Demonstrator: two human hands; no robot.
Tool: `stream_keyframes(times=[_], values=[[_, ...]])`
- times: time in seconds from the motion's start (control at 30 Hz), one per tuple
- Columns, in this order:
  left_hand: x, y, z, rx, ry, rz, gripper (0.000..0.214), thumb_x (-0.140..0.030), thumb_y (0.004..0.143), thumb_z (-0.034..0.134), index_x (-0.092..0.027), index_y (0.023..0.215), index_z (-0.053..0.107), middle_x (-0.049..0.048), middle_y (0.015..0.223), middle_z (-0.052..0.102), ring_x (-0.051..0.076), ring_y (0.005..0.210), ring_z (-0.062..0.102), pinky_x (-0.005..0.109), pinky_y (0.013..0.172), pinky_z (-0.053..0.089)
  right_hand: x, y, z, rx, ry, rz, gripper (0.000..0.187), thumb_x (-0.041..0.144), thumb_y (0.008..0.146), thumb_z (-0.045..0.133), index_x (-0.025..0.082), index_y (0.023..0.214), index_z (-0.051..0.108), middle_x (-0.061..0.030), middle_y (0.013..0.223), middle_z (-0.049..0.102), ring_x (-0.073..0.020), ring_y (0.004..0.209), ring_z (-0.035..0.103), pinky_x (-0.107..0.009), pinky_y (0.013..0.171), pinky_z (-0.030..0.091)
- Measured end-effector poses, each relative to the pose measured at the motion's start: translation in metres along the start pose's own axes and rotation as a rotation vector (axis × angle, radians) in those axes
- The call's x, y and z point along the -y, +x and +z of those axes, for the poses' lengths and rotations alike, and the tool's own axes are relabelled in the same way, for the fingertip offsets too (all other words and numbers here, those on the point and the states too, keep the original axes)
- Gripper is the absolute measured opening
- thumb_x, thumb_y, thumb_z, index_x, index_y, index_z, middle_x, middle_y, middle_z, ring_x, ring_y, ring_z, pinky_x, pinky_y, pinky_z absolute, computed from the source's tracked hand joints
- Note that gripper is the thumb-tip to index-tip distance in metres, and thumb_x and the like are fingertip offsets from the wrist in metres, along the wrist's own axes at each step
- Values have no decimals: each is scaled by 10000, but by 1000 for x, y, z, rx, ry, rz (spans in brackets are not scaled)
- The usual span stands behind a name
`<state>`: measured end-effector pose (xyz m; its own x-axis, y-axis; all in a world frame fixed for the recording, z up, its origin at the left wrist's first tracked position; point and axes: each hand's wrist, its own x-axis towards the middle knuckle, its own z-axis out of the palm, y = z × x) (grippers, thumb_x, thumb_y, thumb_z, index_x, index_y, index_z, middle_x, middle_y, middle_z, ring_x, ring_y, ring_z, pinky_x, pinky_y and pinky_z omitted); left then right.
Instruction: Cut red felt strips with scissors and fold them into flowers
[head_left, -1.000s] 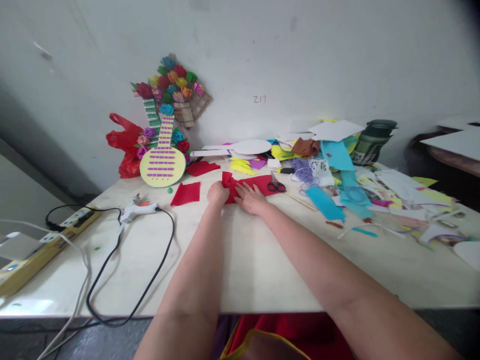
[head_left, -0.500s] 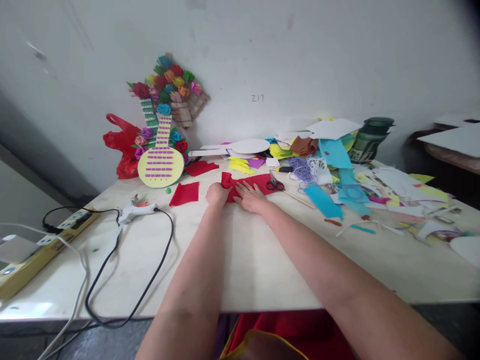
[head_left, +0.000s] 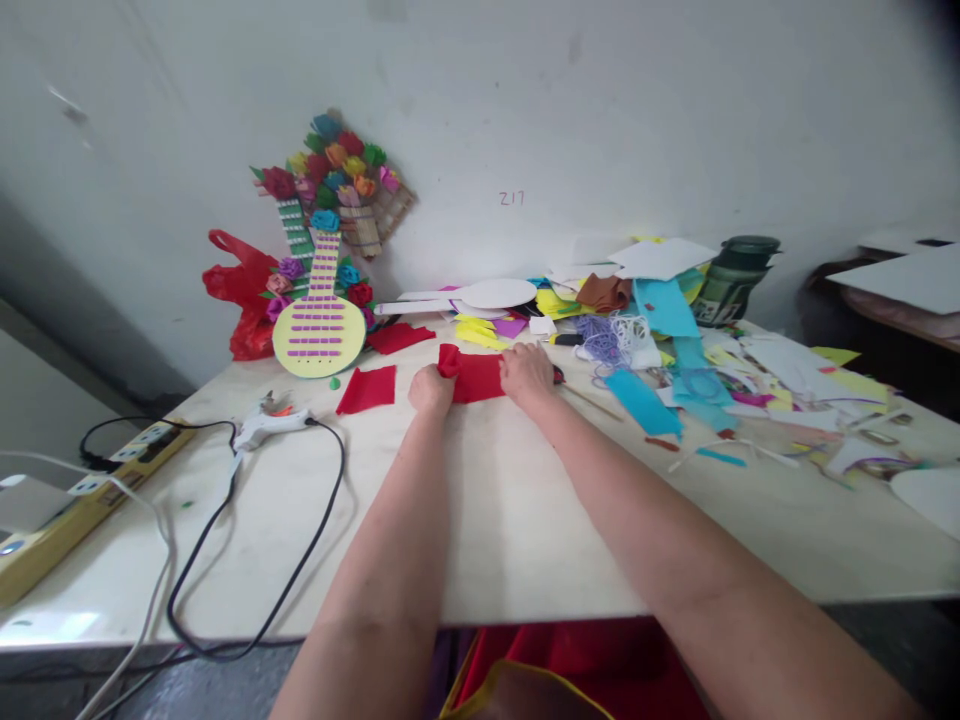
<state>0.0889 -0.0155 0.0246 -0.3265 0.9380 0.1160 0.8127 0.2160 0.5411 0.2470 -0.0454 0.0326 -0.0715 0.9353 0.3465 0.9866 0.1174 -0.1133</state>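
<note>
Your two forearms reach straight forward over the worktop (head_left: 480, 520). Your left hand (head_left: 431, 388) has its grip closed on the left end of the red sheet (head_left: 474, 377). Your right hand (head_left: 528, 370) presses down on its right end, fingers together, beside the scissors (head_left: 556, 374).

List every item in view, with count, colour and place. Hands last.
red felt piece: one, red, table centre, between both hands
red felt square: one, red, lying left of the hands
glue gun: one, white, left on table, black cord attached
power strip: one, yellow, far left edge
paper guitar: one, yellow and purple, leaning on wall
paper flowers: a bunch, mixed colours, on wall
plastic bag: one, red, behind guitar
scrap pile: many, blue, yellow, white, right side
jar: one, dark green, back right
left hand: gripping the felt's left end
right hand: pressing on its right end
</note>
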Motion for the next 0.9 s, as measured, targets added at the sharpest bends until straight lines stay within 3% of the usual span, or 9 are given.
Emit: stream_keyframes(times=[0.13,0.27,0.53,0.9], values=[[2,2,2,-36,-14,-5,337,-456,691,566,-221,924,631,111,1003,636,262,947,577,327,740,432,-19,3,-11,-64,-89,205,323,156,793,398,99,1032,609,-180,1067,563,-261,1039,486,-363,852,354],[2,2,0,-24,-19,-4,333,-456,692,563,-213,911,631,114,999,637,266,952,575,326,733,430,-29,8,-12,134,-105,354,314,219,745,514,101,1010,634,-189,1034,586,-268,1005,539,-349,802,405],[3,3,-3,15,-4,10,352,-464,676,575,-206,909,626,114,1011,634,262,952,575,322,728,426,-27,12,-14,230,-111,324,310,116,747,521,130,1038,626,-176,1040,617,-236,967,588,-307,743,455],[3,3,-2,20,5,28,342,-458,680,568,-203,900,625,117,996,638,263,951,576,317,725,427,-33,10,-21,105,-16,408,271,202,778,514,112,1003,636,-190,979,635,-248,941,599,-320,747,446]])
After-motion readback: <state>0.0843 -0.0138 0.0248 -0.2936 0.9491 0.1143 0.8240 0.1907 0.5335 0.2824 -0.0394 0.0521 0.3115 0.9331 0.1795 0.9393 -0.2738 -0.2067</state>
